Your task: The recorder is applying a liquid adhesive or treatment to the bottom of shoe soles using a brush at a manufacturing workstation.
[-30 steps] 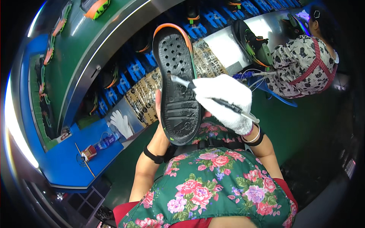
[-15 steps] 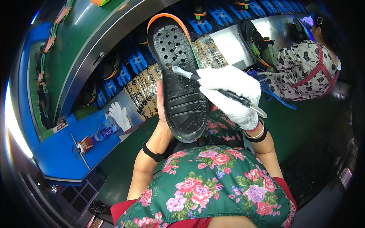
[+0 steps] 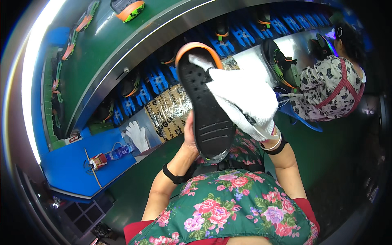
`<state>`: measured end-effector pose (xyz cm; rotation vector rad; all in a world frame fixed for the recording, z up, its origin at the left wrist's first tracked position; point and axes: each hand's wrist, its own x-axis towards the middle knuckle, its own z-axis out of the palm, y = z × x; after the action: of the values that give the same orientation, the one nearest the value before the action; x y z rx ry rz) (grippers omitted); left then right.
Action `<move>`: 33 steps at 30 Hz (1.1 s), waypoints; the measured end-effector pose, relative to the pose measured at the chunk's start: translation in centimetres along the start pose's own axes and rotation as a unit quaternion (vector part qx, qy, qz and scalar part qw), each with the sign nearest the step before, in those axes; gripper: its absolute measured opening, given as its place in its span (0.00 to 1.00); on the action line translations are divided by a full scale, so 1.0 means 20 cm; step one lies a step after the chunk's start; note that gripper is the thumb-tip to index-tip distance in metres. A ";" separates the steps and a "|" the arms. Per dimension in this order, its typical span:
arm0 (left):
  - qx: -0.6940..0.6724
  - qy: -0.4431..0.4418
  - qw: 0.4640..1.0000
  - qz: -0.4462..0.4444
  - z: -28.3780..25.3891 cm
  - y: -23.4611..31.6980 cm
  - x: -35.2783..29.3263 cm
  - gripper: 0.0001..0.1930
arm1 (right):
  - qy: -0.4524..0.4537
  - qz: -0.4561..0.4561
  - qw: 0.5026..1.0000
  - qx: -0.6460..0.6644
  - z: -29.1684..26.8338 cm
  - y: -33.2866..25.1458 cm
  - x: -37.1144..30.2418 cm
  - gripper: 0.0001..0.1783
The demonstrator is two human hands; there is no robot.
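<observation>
Shoe sole (image 3: 212, 122) is up in front of the apron, black inside face toward the camera, orange-rimmed end pointing away from the wearer. The right hand (image 3: 247, 100), in a white knit glove, is clamped around a slim brush (image 3: 200, 62). Most of the handle is hidden by the glove, and the tip's too blurry for me to swear it's touching, but it's over the sole just inside that orange rim. The bare left hand (image 3: 189, 132) is wrapped on the sole's left edge; the fingers behind it I can't see.

My two cents on doing this bit well: hold the sole firm from behind with the left, tilt it so the light catches the surface, and run the brush along the inside of the rim in light, even strokes. I'd go easy around the holes, since wet stuff could pool there, and keep the bristles off the orange edge.

Further out, there's a tape-wrapped cardboard (image 3: 167, 114) past the left hand, then a spare white glove (image 3: 136, 135) and a bottle (image 3: 120, 152) by the blue table (image 3: 65, 167). A co-worker (image 3: 332, 87) sits off to the right.
</observation>
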<state>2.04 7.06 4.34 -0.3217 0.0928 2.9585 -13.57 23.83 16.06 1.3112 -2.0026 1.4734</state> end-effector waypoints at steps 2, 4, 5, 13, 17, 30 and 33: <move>0.036 0.037 0.999 -0.011 -0.01 -0.01 -0.01 0.41 | -0.016 0.010 1.000 -0.024 0.02 -0.01 0.01 0.24; 0.130 0.080 0.988 -0.002 -0.03 -0.01 -0.01 0.41 | -0.035 -0.022 0.999 0.000 0.03 -0.03 0.01 0.23; 0.087 0.042 0.995 0.008 -0.04 -0.01 0.00 0.40 | -0.051 -0.057 0.997 0.006 0.04 -0.03 0.01 0.22; 0.026 -0.046 0.999 0.000 -0.08 0.00 0.03 0.37 | -0.043 0.019 0.999 -0.024 0.04 -0.04 -0.02 0.15; 0.032 0.026 0.999 -0.006 -0.05 0.02 0.04 0.39 | -0.040 0.053 0.988 0.138 0.06 -0.03 -0.02 0.15; 0.017 -0.003 0.999 0.051 0.01 0.10 0.11 0.43 | 0.041 0.112 0.986 0.116 0.14 0.01 -0.04 0.13; 0.106 0.079 0.989 0.071 0.02 0.12 0.11 0.44 | 0.012 0.030 0.997 0.070 0.16 -0.01 -0.02 0.20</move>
<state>-0.52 5.00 4.37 -0.5378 0.4644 3.0199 -12.46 21.26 14.49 1.2908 -1.9694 1.6773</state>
